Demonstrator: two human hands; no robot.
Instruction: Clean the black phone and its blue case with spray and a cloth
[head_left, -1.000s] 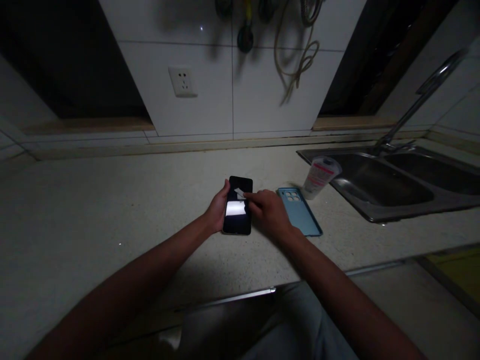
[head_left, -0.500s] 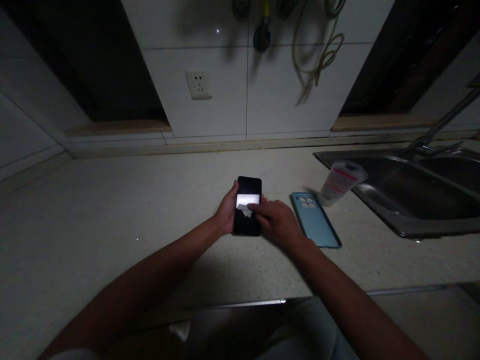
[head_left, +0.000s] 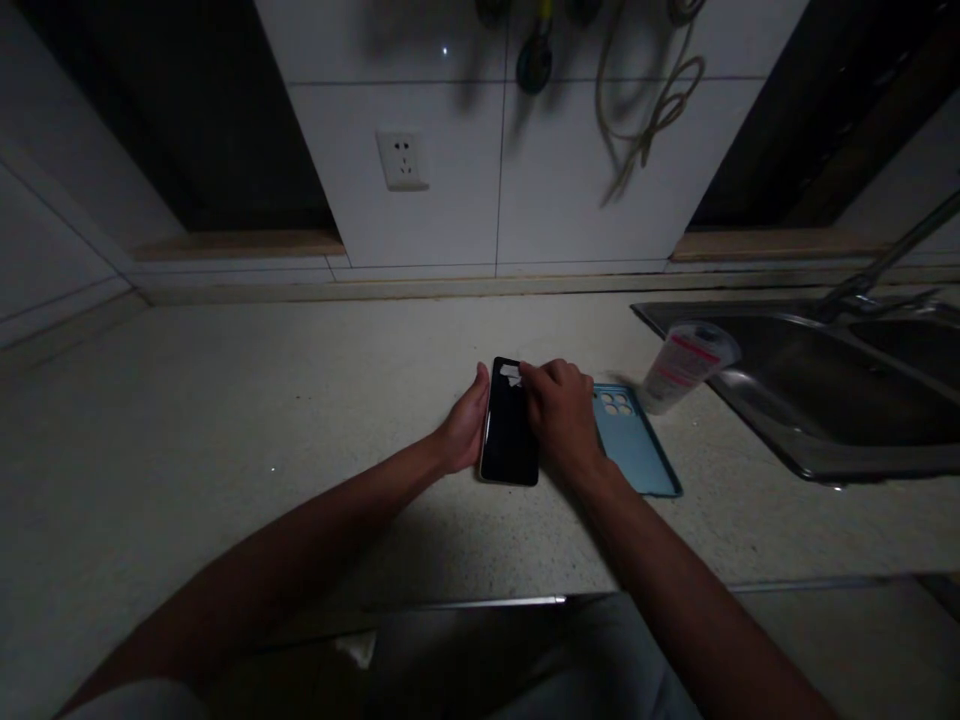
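A black smartphone [head_left: 510,440] is held slightly tilted over the counter, its screen side up and mostly dark. Near its top edge is a small pale patch; whether this is on the screen or a reflection I cannot tell. My left hand [head_left: 463,430] grips the phone along its left edge, thumb pointing up and fingers partly hidden. At the upper right edge, my right hand [head_left: 562,405] is closed with its fingers curled against the phone. Just right of that hand lies a light-blue phone case [head_left: 637,445] with camera cutouts, partly covered by the hand.
A clear plastic cup [head_left: 686,365] with red print leans tilted beside the case, near the steel sink [head_left: 832,400] and its faucet [head_left: 870,280]. A socket [head_left: 403,160] and a looped cord [head_left: 660,115] are on the tiled wall. The pale counter [head_left: 262,400] ends at a front edge.
The bright picture on the phone screen is gone, leaving it mostly black. My right hand has moved from a pointing finger on the screen to the phone's upper right edge.
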